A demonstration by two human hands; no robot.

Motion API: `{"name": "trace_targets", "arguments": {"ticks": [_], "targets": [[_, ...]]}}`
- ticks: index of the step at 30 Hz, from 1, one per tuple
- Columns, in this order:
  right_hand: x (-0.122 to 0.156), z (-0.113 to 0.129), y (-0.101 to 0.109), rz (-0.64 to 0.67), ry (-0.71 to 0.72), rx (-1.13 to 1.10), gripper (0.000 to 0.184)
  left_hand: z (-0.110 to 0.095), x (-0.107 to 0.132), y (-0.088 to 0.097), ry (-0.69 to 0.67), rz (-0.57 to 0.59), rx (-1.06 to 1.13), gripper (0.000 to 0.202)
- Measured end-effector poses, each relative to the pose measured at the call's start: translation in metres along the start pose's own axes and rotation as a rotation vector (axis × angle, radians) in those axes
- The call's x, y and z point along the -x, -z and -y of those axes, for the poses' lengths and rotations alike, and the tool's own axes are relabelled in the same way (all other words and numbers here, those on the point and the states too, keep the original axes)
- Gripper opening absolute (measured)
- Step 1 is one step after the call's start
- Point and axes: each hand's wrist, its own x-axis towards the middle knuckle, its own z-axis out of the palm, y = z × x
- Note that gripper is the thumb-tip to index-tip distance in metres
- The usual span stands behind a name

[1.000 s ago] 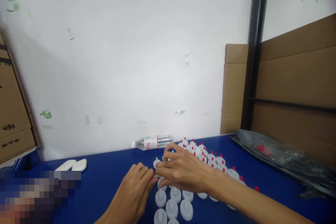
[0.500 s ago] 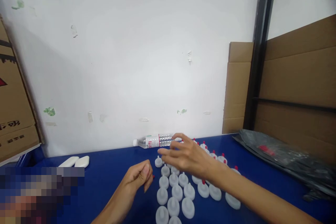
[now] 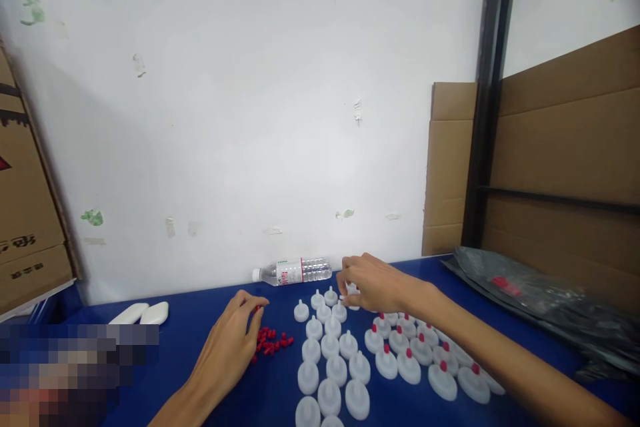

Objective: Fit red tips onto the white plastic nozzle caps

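On a smooth blue tabletop (image 3: 185, 347), squat, oval bottles of translucent white plastic with bare narrow nozzles (image 3: 329, 397) are set out in loose rows, nozzles up, in the space between the two arms. To the right of these, a second group is gathered, of like bottles topped with red tips (image 3: 442, 383); part of it is covered from view by the right forearm.

The left hand (image 3: 227, 333) is held at a scattered heap of small red plastic caps (image 3: 269, 349), which is partly hidden by it. Its thumb and forefinger are parted, and a bit of red is seen just under the forefinger's tip; whether it is gripped cannot be told. The right hand (image 3: 375, 283) is held over the far end of the red-tipped group, its fingers bent and drawn in. A white bottle is partly seen beneath the fingertips, but whether anything is grasped cannot be told.

A clear plastic drink bottle with a white cap and printed label (image 3: 290, 272) is laid on its side along the white wall (image 3: 250, 113). At the right, a crumpled dark grey plastic bag (image 3: 540, 313) is spread near brown cardboard (image 3: 560, 147).
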Motion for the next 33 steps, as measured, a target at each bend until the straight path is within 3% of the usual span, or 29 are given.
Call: {"name": "trace_targets", "arguments": {"ticks": [4,10,13,19,24,28,33], "targets": [[-0.001,0.0,-0.003,0.162,-0.011,-0.05,0.01,0.005,-0.002,-0.003,-0.038,0.016,-0.011,0.042],[-0.001,0.001,-0.005,0.261,-0.018,-0.09,0.008,0.007,-0.005,-0.005,-0.056,-0.002,-0.032,0.034],[-0.001,0.001,-0.001,0.251,-0.037,-0.067,0.015,0.008,-0.004,-0.006,-0.067,-0.005,-0.03,0.034],[0.001,-0.005,0.006,0.114,-0.179,0.101,0.027,0.017,-0.007,-0.008,-0.109,0.003,-0.014,0.031],[0.004,-0.008,-0.003,0.212,-0.157,0.098,0.021,0.023,-0.009,-0.01,-0.133,0.075,0.013,0.03],[0.004,-0.01,-0.013,0.299,-0.139,0.087,0.029,0.02,-0.008,-0.011,-0.155,0.133,0.038,0.03],[0.002,-0.009,-0.024,0.299,-0.144,0.112,0.037,0.015,-0.007,-0.009,-0.154,0.137,0.055,0.044]]}}
